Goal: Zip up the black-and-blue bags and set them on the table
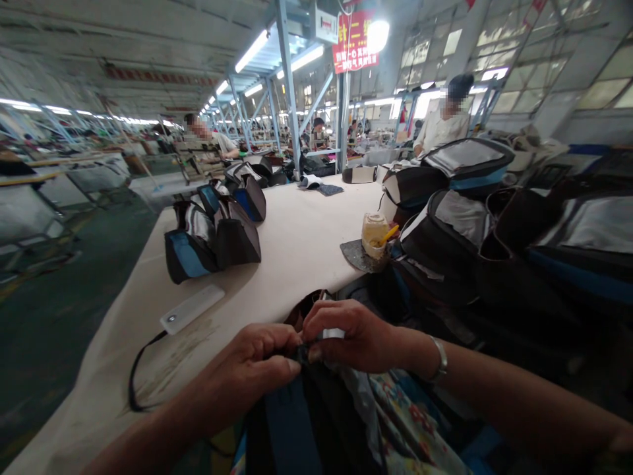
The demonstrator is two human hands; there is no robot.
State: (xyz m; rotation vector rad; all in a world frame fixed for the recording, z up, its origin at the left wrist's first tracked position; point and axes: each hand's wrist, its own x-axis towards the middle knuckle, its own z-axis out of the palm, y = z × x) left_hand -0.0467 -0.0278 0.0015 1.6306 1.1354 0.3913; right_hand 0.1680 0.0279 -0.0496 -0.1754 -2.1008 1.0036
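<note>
A black bag piece (324, 422) with a blue stripe lies over my lap, its top edge up against the table. My left hand (257, 356) pinches that edge between thumb and fingers. Just to the right, my right hand (349, 333) grips the same edge, thumb and forefinger pressed together close to the left fingertips. Whatever small part sits between the fingertips is hidden. Behind the hands a brown inner flap of the piece shows. A metal bracelet (439, 358) circles my right wrist.
The pale table (297, 244) carries unfinished bags (212, 237) at left and a bigger pile (445, 218) at right. A glue jar (374, 232) with a yellow-handled tool stands on a dark pad. A white device (192, 309) with a black strap lies left. Co-workers (445, 119) are beyond.
</note>
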